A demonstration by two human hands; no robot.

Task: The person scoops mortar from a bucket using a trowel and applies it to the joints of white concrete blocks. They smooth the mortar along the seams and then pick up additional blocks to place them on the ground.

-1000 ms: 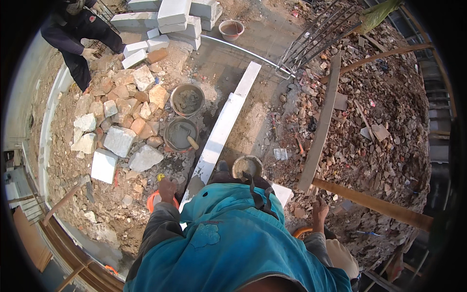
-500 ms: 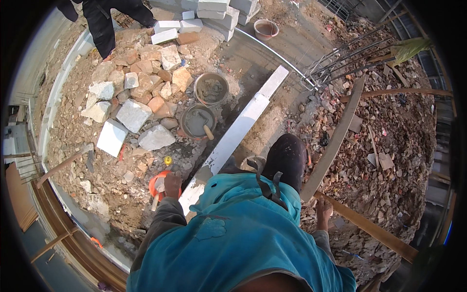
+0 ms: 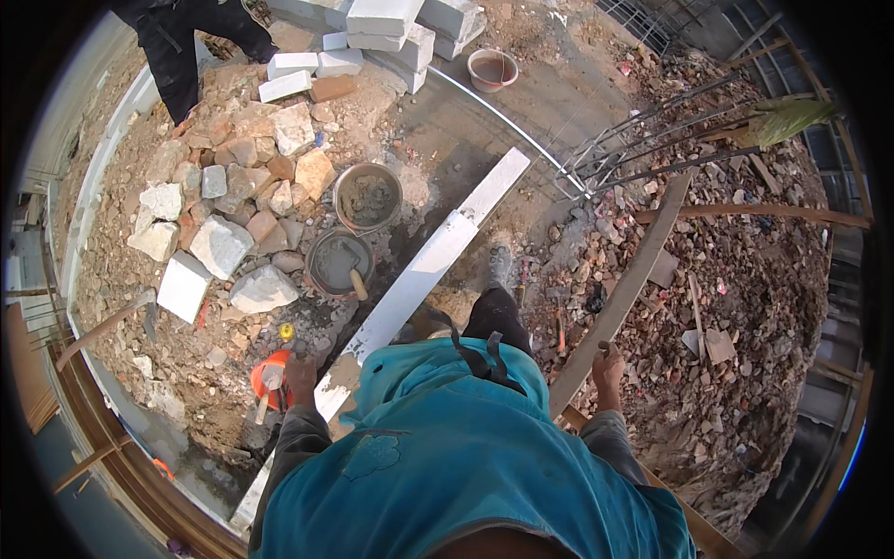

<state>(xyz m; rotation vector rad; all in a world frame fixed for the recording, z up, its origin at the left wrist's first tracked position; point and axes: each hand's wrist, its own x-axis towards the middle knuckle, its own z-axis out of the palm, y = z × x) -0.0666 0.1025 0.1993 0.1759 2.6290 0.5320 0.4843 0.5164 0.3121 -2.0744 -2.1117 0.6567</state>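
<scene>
My left hand (image 3: 301, 374) hangs with fingers curled beside an orange bucket (image 3: 266, 359) holding a wooden-handled tool (image 3: 265, 401); whatever the fingers hold, if anything, is hidden. My right hand (image 3: 608, 371) is curled over the rubble near a long grey plank (image 3: 636, 279), its grip unclear. Between my hands a row of white blocks (image 3: 414, 275) runs diagonally under my body. Left of it are a mortar bucket (image 3: 366, 200) and another bucket (image 3: 339, 259) with a trowel (image 3: 357, 282) in it. My dark-clad leg (image 3: 494, 317) steps right of the row.
A rock pile (image 3: 219, 242) lies left, stacked white blocks (image 3: 382, 23) behind it, near a person in dark trousers (image 3: 177, 65). A small bucket (image 3: 492, 67), white pipe (image 3: 503, 121), rebar cage (image 3: 633, 140) and rubble (image 3: 745, 298) with boards (image 3: 745, 214) fill the back and right.
My leg has stepped forward to the right of the block row. My right hand has risen beside the grey plank. The view has shifted, and less of the other person shows.
</scene>
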